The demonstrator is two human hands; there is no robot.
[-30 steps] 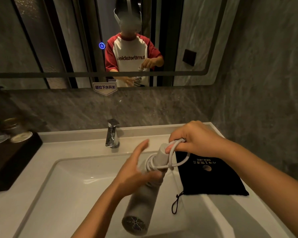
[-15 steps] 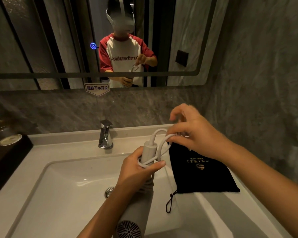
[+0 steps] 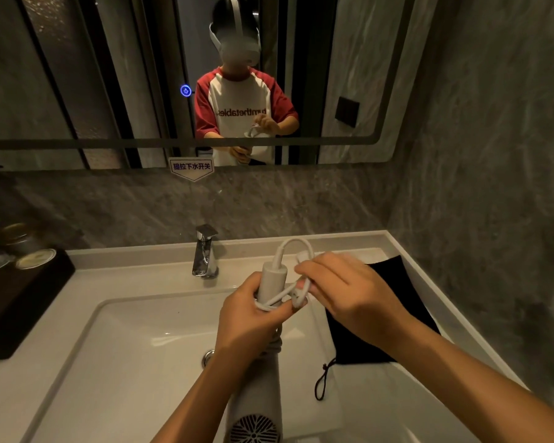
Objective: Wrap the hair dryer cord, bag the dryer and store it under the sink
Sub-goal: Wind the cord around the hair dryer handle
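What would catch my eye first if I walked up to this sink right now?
Two bare hands over the white sink: the left hand holds a pale hair dryer by its handle while the right hand loops its white cord around it. A black drawstring bag lies flat on the counter at right.

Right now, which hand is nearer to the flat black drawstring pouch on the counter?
The right hand: it hovers over the black drawstring pouch's left edge, holding the white cord. The left hand grips the dryer handle further left.
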